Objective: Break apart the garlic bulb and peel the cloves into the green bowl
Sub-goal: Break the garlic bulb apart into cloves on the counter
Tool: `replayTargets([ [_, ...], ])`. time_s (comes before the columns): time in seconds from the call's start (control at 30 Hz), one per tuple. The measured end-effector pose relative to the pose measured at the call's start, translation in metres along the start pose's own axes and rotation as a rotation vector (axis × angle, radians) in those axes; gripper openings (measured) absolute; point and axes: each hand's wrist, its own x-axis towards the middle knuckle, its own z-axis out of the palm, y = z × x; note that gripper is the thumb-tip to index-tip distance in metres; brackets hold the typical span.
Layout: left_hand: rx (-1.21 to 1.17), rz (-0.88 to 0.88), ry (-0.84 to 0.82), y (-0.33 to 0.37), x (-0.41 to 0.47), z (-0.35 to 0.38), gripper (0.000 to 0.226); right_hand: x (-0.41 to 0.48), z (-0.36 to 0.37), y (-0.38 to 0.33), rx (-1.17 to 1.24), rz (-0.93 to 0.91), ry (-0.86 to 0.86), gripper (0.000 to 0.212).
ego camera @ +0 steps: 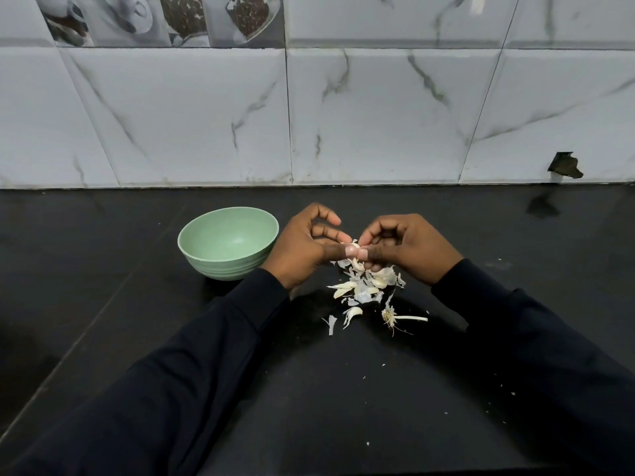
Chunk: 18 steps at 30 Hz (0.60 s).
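My left hand (304, 247) and my right hand (409, 249) meet above the black counter and together pinch a garlic clove (354, 244) between thumbs and fingertips; most of the clove is hidden by the fingers. Right below the hands lies a heap of loose cloves and papery skins (366, 281). The bulb's root end with its stem (391, 317) lies a little nearer to me. The green bowl (192, 247) stands just left of my left hand, and its visible inside looks empty.
The black counter (343, 389) carries small white skin flecks in front of the heap. A marble-tiled wall (343, 115) closes the back, with a broken hole in a tile (565, 165) at the right.
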Motion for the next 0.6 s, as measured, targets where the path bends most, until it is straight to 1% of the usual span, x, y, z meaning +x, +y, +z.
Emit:
replayTargets([
  [0.13,-0.143,-0.002,0.039,-0.001,-0.002,0.008,0.047,0.001,0.003,0.001,0.031,0.062,-0.009,0.026],
  [0.27,-0.112,0.009,0.124,-0.003,-0.001,0.011,0.052,0.0,0.007,0.005,0.024,0.073,0.029,0.012],
  [0.5,-0.124,-0.042,0.122,-0.009,0.001,0.011,0.027,-0.002,0.011,0.002,0.028,0.107,0.01,0.009],
  [0.6,-0.109,-0.098,0.11,-0.007,-0.002,0.011,0.017,-0.002,0.011,0.0,0.043,0.099,0.044,0.012],
])
